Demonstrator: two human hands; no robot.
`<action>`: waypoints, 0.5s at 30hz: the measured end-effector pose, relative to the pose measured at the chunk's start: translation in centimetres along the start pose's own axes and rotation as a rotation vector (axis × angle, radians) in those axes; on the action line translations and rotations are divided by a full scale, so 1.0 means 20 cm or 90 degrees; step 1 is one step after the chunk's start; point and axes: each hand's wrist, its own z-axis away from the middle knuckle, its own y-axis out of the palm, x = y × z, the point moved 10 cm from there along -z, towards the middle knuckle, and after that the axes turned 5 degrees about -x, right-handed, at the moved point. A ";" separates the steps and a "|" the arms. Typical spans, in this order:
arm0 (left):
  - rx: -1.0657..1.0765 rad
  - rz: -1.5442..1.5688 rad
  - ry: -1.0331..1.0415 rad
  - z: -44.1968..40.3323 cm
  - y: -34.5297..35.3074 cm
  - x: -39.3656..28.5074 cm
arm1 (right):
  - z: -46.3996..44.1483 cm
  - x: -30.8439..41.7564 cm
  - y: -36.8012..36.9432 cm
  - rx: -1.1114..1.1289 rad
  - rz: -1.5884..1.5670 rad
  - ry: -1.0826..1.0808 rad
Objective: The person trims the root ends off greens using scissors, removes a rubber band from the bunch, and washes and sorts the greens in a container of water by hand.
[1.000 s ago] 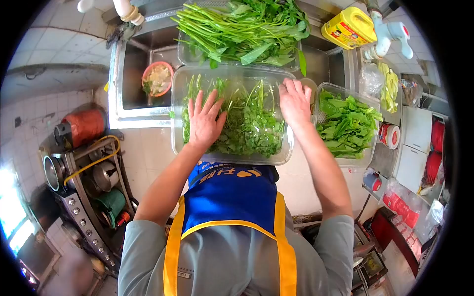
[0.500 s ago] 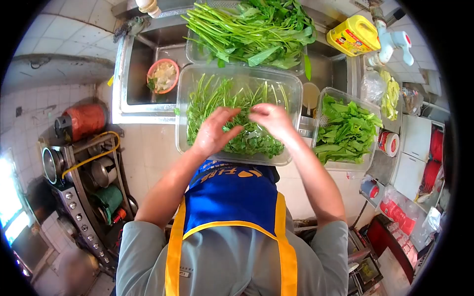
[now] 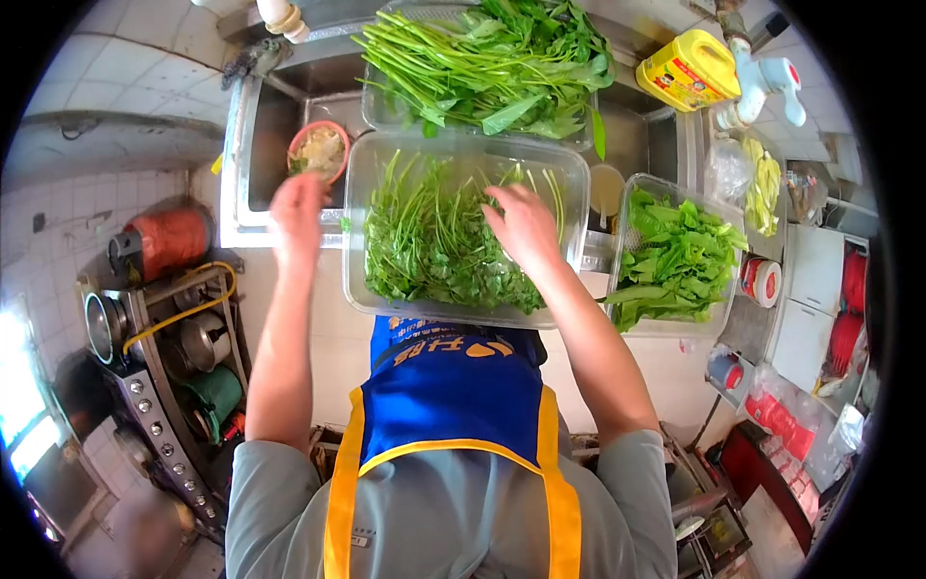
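A clear plastic tub [image 3: 467,145] in front of me holds leafy green herbs [image 3: 424,232] with thin stems. My right hand [image 3: 526,224] is over the right side of these greens, fingers apart and slightly curved, at the stems. To the left, outside the tub, my left hand [image 3: 301,207] is at the near edge of a small pink bowl [image 3: 333,125] of pale scraps in the sink. Motion smears its fingers, so whether they hold anything is unclear.
Behind the tub, another container holds long-stemmed greens [image 3: 482,68]. At right stands a container of cut lettuce-like leaves [image 3: 675,256]. A yellow jug [image 3: 690,69] sits on the sink edge by a white tap [image 3: 772,82]. At left are a stove [image 3: 159,434] and pots [image 3: 203,336].
My left hand has moved from the herbs in the tub leftward to the pink bowl. My right hand stays over the tub and has shifted slightly.
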 end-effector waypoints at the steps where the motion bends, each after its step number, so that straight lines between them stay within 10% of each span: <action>1: -0.043 -0.035 0.033 -0.10 -0.08 0.04 | -0.03 -0.01 0.04 0.016 0.050 -0.007; 2: -0.002 -0.005 -0.059 -0.17 -0.10 0.13 | -0.04 -0.02 0.07 0.034 0.100 -0.011; 5: -0.128 -0.351 0.361 -0.15 -0.11 -0.09 | -0.08 -0.03 0.10 0.042 0.126 -0.032; 15: 0.151 -0.241 0.367 0.26 0.42 -0.17 | -0.04 -0.13 0.08 -0.006 -0.226 0.154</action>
